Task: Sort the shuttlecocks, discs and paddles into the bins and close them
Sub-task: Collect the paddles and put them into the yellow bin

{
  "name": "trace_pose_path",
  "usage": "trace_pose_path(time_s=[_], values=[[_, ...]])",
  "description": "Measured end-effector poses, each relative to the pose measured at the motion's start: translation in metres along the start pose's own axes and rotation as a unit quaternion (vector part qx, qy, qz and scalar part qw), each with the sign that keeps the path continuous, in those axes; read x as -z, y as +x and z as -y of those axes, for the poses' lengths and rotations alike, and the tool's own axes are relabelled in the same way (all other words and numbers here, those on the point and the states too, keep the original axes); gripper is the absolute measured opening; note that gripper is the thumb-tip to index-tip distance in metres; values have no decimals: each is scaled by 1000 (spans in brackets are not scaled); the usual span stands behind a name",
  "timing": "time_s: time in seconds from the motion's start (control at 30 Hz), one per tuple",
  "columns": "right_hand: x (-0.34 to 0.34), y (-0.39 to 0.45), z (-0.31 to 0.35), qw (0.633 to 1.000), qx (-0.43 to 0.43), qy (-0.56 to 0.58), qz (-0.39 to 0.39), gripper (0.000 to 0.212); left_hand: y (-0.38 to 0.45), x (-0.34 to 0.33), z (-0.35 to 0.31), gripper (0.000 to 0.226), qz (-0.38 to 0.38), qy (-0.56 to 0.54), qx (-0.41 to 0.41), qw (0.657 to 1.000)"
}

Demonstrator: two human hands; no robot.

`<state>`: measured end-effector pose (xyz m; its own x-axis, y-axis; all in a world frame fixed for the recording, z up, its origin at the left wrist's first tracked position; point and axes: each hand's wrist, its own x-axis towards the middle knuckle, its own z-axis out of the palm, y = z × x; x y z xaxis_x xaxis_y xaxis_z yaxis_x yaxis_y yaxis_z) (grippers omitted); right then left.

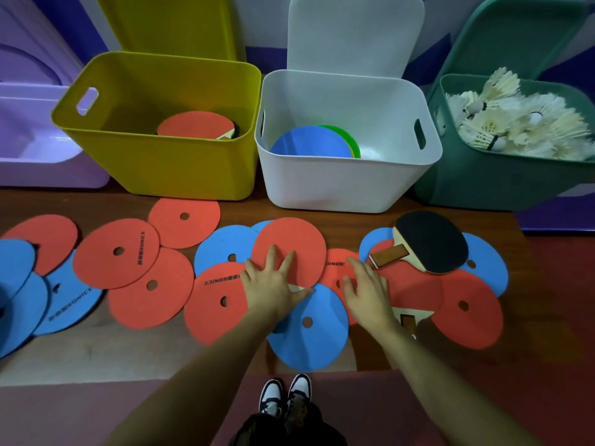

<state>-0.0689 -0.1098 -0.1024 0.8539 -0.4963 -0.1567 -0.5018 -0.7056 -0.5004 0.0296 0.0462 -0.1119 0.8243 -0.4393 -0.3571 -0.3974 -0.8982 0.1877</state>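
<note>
Three open bins stand in a row at the far table edge, lids raised behind them. The yellow bin holds one red paddle. The white bin holds stacked blue and green discs. The green bin is full of white shuttlecocks. A purple tub sits at far left.

Red and blue discs with centre holes lie overlapped across the wooden table. A black paddle rests on discs at right.

The left hand lies flat, fingers spread, on a red paddle face, gripping nothing. The right hand lies just beside it on the discs, fingers spread; a second red paddle lies partly beneath it.
</note>
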Motion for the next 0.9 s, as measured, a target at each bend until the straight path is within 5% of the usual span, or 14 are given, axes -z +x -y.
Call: trace_pose_path(time_s=[0.4, 0.63, 0.9], values=[[34, 14, -32, 972, -30, -39, -231, 25, 13, 7, -22, 81, -116, 1, -82, 990], [43, 52, -66, 984, -132, -115, 30, 55, 15, -8, -43, 78, -139, -24, -56, 988], [54, 36, -72, 989, -45, -118, 82, 48, 10, -18, -72, 78, -172, -22, -61, 983]])
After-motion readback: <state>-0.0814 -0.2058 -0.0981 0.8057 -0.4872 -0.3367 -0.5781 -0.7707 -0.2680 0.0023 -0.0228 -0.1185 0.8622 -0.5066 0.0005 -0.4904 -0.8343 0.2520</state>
